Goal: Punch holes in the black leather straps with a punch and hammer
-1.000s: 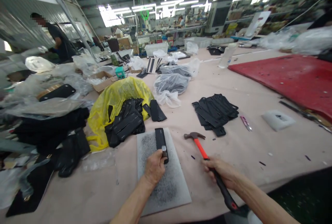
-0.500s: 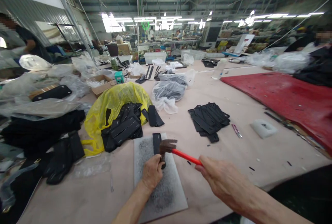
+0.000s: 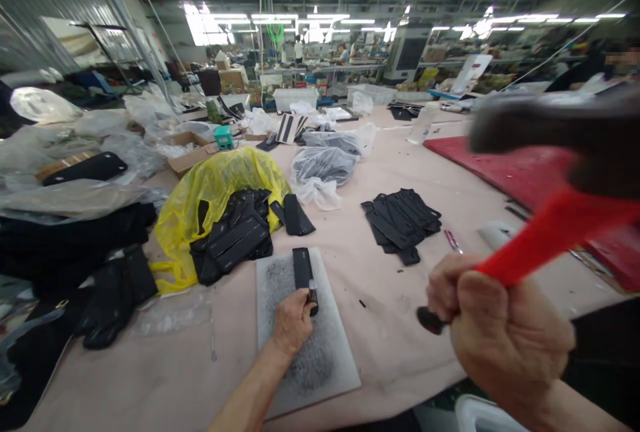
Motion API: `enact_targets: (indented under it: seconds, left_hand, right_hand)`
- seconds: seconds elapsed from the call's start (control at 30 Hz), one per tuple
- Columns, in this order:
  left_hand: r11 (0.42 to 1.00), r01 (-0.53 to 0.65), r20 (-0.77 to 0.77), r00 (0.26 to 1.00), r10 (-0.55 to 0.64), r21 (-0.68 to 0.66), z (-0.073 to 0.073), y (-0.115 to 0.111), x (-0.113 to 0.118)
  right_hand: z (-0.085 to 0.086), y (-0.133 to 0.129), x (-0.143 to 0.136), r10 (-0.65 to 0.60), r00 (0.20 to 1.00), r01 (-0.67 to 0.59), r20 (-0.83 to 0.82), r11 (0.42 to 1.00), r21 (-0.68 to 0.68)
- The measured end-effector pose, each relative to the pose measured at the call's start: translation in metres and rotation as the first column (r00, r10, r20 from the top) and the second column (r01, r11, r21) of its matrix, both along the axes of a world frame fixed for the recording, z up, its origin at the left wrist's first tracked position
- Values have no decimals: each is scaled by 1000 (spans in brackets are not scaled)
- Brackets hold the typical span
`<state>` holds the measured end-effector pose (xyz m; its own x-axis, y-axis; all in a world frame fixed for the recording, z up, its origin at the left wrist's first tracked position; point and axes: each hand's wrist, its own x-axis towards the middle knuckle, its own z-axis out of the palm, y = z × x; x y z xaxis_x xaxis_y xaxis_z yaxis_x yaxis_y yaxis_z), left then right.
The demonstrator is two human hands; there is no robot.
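My left hand is closed around a short upright metal punch, its shiny top showing above the fingers. The punch stands at the near end of a black strip, and its lower tip is hidden from me. Under the strip lies a white board, worn grey with many marks. My right hand grips the red handle of a claw hammer, raised high and close to the camera. The hammer's dark head is blurred.
Right of the board lies a pile of black strips, with a small pink-handled tool beside it. A yellow plastic bag with more black pieces is at the left. A red sheet covers the right side.
The hammer has gone from the top of the punch up and to the right, towards the camera. My left hand still holds the punch on the strip.
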<state>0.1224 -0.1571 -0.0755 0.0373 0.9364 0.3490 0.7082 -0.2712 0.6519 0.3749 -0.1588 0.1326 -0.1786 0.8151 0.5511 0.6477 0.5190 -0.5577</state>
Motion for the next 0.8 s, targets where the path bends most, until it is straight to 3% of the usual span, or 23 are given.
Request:
enact_targets:
  seconds: [0.07, 0.17, 0.3, 0.43, 0.47, 0.5, 0.57, 0.63, 0.7, 0.8]
  left_hand:
    - [1000, 8, 3, 1000, -8, 3, 1, 0, 0]
    - [1000, 13, 1, 1000, -13, 5, 1, 0, 0]
    - [1000, 3, 4, 1000, -3, 18, 0, 0, -1]
    - [1000, 1, 26, 1000, -2, 22, -1, 0, -1]
    - [1000, 1, 30, 1000, -2, 21, -2, 0, -1]
    - [1000, 0, 34, 999, -1, 21, -2, 0, -1]
    - [1000, -5, 36, 999, 4, 19, -3, -1, -1]
    - [1000, -14, 31, 999, 14, 5, -3, -1, -1]
    - [1000, -18, 28, 999, 19, -11, -3, -2, -1]
    - [1000, -11, 45, 999, 12, -16, -2, -2, -1]
  right_hand:
    - [-11, -1, 3, 59, 984, -55, 167, 998, -30]
    - [-28, -1, 18, 178, 892, -66, 415, 961, -270]
    - [-65, 2, 50, 74, 957, 93, 279, 836, -540]
    - [-133, 2, 76, -7, 988, 128, 156, 614, -779]
    - [-147, 3, 77, -28, 980, 175, 199, 605, -776]
    - [-157, 7, 75, -46, 965, 226, 257, 638, -736]
    - [-163, 21, 59, -63, 938, 254, 339, 792, -555]
    - [-154, 47, 24, -12, 950, 134, 312, 919, -371]
    - [-142, 80, -22, 121, 964, -33, 236, 938, -345]
    - [-140, 127, -92, 220, 947, -106, 233, 901, -421]
